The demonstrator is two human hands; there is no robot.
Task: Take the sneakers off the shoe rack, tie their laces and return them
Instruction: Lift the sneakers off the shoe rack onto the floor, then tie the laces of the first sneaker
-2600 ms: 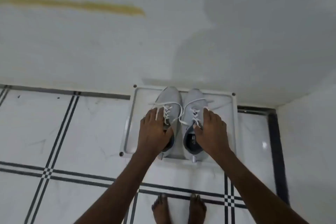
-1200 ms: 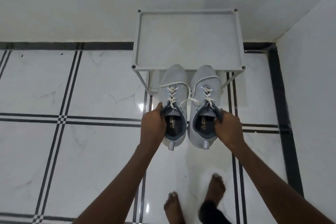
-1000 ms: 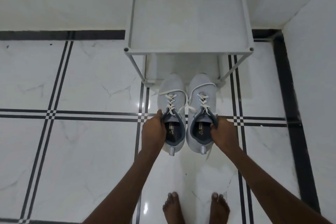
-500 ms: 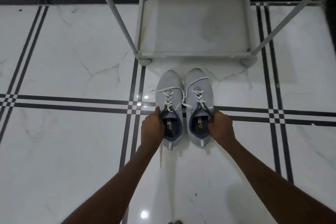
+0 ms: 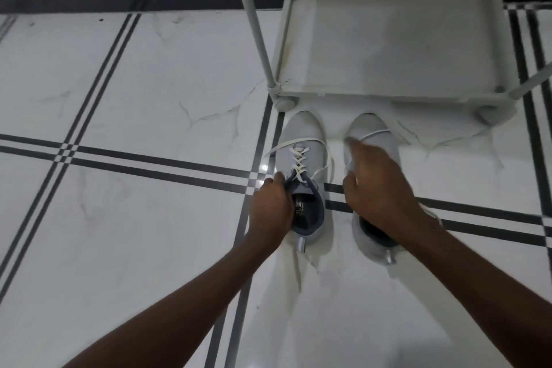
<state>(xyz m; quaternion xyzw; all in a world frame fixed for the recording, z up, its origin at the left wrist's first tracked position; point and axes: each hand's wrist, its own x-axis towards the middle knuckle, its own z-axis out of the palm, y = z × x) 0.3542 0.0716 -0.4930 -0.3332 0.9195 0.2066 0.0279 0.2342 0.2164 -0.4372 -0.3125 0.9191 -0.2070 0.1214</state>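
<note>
Since 0.5 s ago my right hand (image 5: 379,188) has let go of the collar it was pinching and swung forward over its shoe, and the 2 sneakers now sit a little apart instead of touching.

Biggest around me is the white marble floor (image 5: 134,248) with its dark double lines, which both shoes stand on. Just beyond my fingertips is the shoe rack (image 5: 388,95), its bottom shelf bare and its front feet close to the 2 toes.

My left sneaker (image 5: 301,152) sits under and ahead of my left hand (image 5: 270,212); that hand is closed, thumb and fingers pinching the collar on the outer side beside the tongue. My right sneaker (image 5: 370,134) lies mostly under my right hand, only its toe and heel showing. That hand is spread loosely, palm down, fingers blurred and reaching toward the laces; I cannot tell whether it touches them yet.

Smallest are the laces (image 5: 298,158), loose, 1 end trailing off the left shoe toward the gap between the 2 sneakers, another looping across the right toe.

I judge the tying is about to start. From here, the polished tile could let a shoe slide when I pull a lace tight with only 1 hand steadying it. The end lying between the shoes could also get snagged into the wrong knot.
</note>
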